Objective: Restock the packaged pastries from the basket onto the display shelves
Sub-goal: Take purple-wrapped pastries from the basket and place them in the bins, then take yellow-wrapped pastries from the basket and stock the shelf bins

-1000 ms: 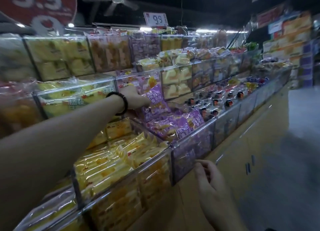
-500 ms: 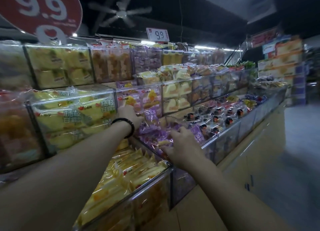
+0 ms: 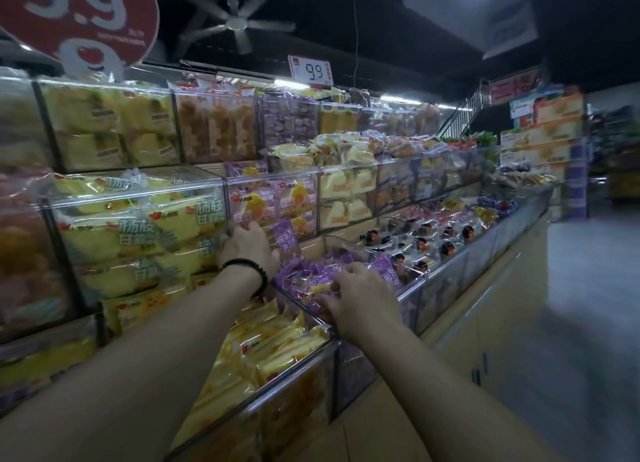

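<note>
Purple-wrapped pastry packs [image 3: 386, 269] fill a clear bin on the lowest display shelf. My right hand [image 3: 360, 299] rests on that pile, fingers curled over a purple pack [image 3: 317, 283] near the bin's front. My left hand [image 3: 249, 245], with a black bracelet at the wrist, reaches to the back of the same bin and touches an upright purple pack [image 3: 287, 235] leaning against the middle shelf's front. How firmly either hand grips is hard to make out. No basket is in view.
Yellow pastry packs [image 3: 273, 344] fill the bin [image 3: 294, 375] to the left. Black-and-red packs [image 3: 420, 243] lie in the bin to the right. Upper acrylic shelves [image 3: 138, 191] hold yellow and pink packs. The aisle floor [image 3: 571, 323] runs along the right.
My right hand rose from below the shelf front into the purple bin and settled on the packs. My left hand slid down from the middle shelf to the bin's back.
</note>
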The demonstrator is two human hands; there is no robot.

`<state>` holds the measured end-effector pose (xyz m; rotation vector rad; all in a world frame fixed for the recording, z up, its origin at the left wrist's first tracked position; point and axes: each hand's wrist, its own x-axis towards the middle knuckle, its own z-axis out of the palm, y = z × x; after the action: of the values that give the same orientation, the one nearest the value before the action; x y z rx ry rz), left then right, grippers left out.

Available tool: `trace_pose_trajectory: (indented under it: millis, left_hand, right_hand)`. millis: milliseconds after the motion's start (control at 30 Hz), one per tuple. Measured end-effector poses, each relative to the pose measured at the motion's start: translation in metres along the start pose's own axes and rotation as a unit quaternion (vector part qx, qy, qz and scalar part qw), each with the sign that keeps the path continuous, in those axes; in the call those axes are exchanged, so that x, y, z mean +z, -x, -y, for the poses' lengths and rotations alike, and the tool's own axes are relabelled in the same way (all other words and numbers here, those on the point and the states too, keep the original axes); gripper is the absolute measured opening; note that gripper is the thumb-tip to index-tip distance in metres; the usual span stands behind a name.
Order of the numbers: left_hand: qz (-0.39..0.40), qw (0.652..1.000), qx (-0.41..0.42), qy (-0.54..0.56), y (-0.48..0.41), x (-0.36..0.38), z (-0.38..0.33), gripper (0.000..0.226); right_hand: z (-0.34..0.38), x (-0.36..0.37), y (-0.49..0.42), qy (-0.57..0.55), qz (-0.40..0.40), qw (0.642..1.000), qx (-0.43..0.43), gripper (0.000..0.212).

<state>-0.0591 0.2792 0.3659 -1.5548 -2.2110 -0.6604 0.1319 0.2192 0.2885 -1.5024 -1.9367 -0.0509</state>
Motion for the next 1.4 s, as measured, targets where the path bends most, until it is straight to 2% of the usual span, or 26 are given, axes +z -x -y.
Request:
trace_pose_trajectory:
  millis: [67,133,200,267,433,533,633,700,833,900,967,1033,1133,1233,1400]
  left_hand:
    - [-0.043,0.997,0.038,-0.055,0.014,-0.017,-0.002,0.069]
    - [-0.047,0.991,0.114,-0.06,0.032,-0.04,-0.007,0.053]
    - [0.001,0.982,0.191,0.01,0.059,-0.066,-0.01,0.028]
    - [0.051,0.958,0.263,0.098,0.095,-0.09,-0.01,0.011]
    - [0.108,0.89,0.379,0.231,0.218,-0.13,0.003,0.013]
    - [0.158,0.867,0.388,0.271,0.285,-0.115,0.024,0.018]
    - [0.237,0.853,0.38,0.269,0.336,-0.075,0.042,0.015]
    - [0.309,0.851,0.353,0.235,0.358,-0.035,0.055,0.018]
    - [0.444,0.832,0.296,0.15,0.382,0.049,0.081,0.015]
    - [0.491,0.816,0.275,0.133,0.392,0.086,0.087,0.017]
    - [0.501,0.812,0.269,0.128,0.402,0.12,0.091,0.018]
    - [0.512,0.806,0.281,0.1,0.412,0.15,0.093,0.023]
    - [0.572,0.752,0.327,0.009,0.422,0.181,0.09,0.035]
    - [0.61,0.721,0.327,0.0,0.429,0.194,0.087,0.039]
    - [0.615,0.722,0.316,0.037,0.431,0.204,0.092,0.036]
  right_hand:
    - [-0.002,-0.006,0.007,-0.064,-0.019,0.998,0.008,0.047]
    - [-0.007,-0.014,0.023,-0.14,-0.075,0.987,0.02,0.042]
    - [-0.013,-0.023,0.051,-0.188,-0.101,0.976,0.032,0.026]
    - [-0.018,-0.029,0.088,-0.226,-0.083,0.97,0.037,0.012]
    - [-0.029,-0.03,0.19,-0.268,-0.022,0.96,0.084,0.009]
    - [-0.041,-0.019,0.245,-0.262,0.065,0.954,0.129,0.012]
    - [-0.061,0.0,0.289,-0.2,0.147,0.958,0.143,0.019]
    - [-0.077,0.018,0.315,-0.169,0.187,0.955,0.158,0.019]
    - [-0.11,0.052,0.363,-0.134,0.219,0.942,0.217,0.015]
    - [-0.127,0.072,0.379,-0.073,0.281,0.931,0.221,0.024]
    - [-0.14,0.091,0.387,-0.019,0.341,0.914,0.221,0.035]
    - [-0.15,0.109,0.393,-0.003,0.388,0.891,0.236,0.037]
    - [-0.161,0.135,0.398,0.01,0.453,0.856,0.25,0.03]
    - [-0.17,0.165,0.398,0.055,0.499,0.829,0.247,0.03]
    - [-0.2,0.23,0.419,0.125,0.519,0.816,0.221,0.069]
